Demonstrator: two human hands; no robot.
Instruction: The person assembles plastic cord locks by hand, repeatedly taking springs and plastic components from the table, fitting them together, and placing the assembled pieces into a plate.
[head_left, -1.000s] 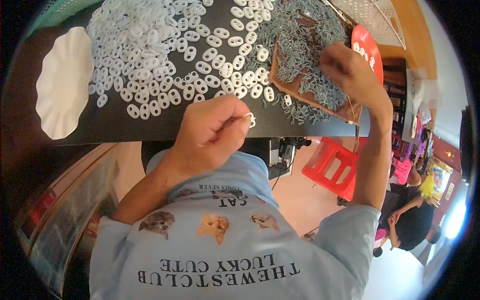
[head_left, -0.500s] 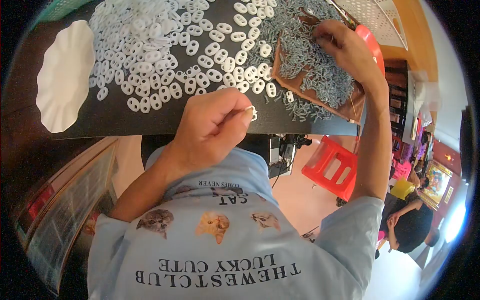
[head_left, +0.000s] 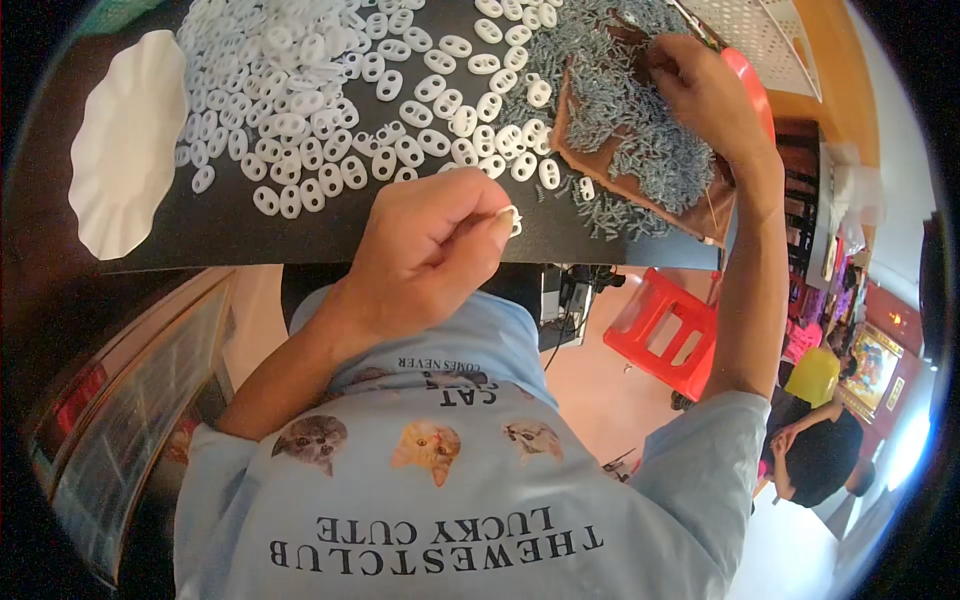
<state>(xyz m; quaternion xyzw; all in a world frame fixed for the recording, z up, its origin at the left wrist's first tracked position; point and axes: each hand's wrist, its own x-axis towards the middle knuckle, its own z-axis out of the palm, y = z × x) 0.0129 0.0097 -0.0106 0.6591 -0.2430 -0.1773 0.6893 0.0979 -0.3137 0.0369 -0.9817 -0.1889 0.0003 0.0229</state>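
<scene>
My left hand [head_left: 425, 250] is closed in front of the table edge, pinching a small white plastic piece [head_left: 516, 224] between thumb and forefinger; most of it is hidden. My right hand [head_left: 700, 95] reaches over a heap of small grey spring-like pieces [head_left: 650, 140], its fingers drawn together at the heap. Whatever may be in those fingertips is too small to make out. The grey heap lies on a brown tray or sheet [head_left: 566, 125]. Many white oval two-hole plastic pieces [head_left: 270, 110] are piled and scattered on the dark table [head_left: 390, 225].
A white wavy-edged dish [head_left: 130, 145] is at the table's left. Behind my right hand are a red object [head_left: 748, 90] and a white perforated basket [head_left: 755, 35]. A red stool [head_left: 665, 330] stands on the floor, and another person [head_left: 820, 455] is at far right.
My right hand has shifted slightly rightward and down over the grey heap, its fingers still together. My left hand keeps its pinch on the white piece. The view has tilted slightly.
</scene>
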